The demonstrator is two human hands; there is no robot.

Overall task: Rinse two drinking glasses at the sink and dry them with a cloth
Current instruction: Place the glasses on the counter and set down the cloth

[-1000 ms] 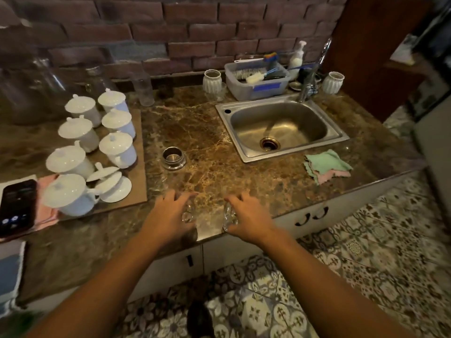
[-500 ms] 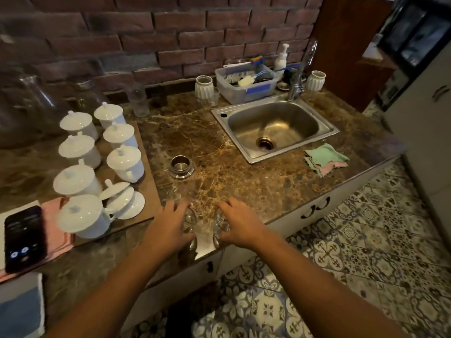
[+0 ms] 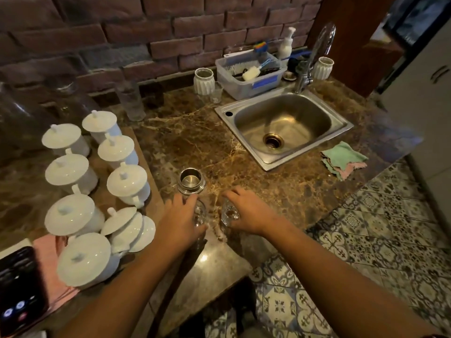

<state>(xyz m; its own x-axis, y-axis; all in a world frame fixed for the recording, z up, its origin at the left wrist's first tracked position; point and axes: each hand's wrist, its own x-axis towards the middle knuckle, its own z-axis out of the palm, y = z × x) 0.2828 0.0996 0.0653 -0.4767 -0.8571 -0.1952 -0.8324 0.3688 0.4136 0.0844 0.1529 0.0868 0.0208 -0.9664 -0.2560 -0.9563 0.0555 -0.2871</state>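
Far left of the grips, a black phone [image 3: 20, 289] is cut off by the frame edge. Beside it stand seven white lidded porcelain mugs [image 3: 73, 173] on a brown board [image 3: 151, 189], with two loose white lids [image 3: 130, 228] stacked at an angle against them; the mug bodies are largely hidden under their lids. Dim clear glassware [image 3: 130, 101] at the brick wall is hard to make out. Just beyond the left grip sits one round steel strainer cup [image 3: 191, 181].

The left hand [image 3: 180, 222] wraps, fingers curled, around one small clear drinking glass [image 3: 200, 214]; only a sliver of glass shows past the palm. The right hand [image 3: 251, 214] clasps a second small clear drinking glass [image 3: 229, 213] in the same way, its base hidden. Both glasses are near the front edge of the brown marble counter [image 3: 190, 142], close together but apart; contact with the counter cannot be judged.

Beyond and right of the grips lies one stainless steel sink [image 3: 283, 128], its chrome tap [image 3: 314, 54] blurred. Right of the sink lies a pile of green and pink folded cloths [image 3: 344, 159]; their count is unclear.
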